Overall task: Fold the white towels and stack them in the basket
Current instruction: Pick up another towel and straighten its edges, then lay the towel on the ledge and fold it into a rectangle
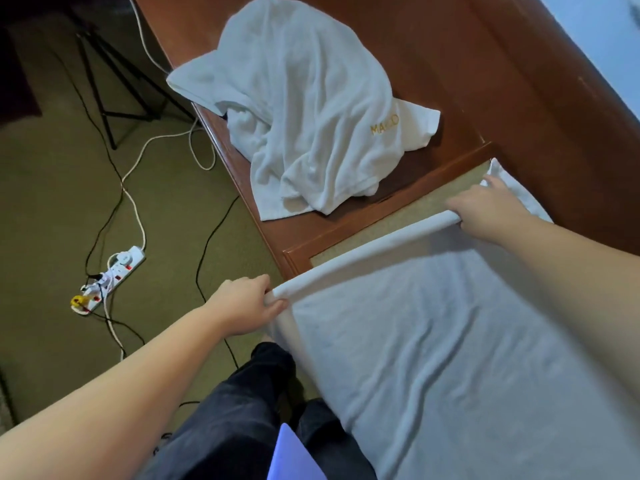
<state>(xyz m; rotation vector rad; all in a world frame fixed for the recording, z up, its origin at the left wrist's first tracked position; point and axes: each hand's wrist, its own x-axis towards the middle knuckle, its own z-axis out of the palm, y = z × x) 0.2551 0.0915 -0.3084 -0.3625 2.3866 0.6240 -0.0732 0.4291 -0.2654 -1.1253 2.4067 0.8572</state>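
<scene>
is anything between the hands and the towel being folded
No. The left hand and right hand already grip the rolled edge of the flat towel. The crumpled towel lies apart, farther along the table.

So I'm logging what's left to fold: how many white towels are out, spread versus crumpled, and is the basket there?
Spread towel held by left hand and right hand: 1
Crumpled towel pile: 1, possibly more within
Basket: 0 in view
Total: 2
</scene>
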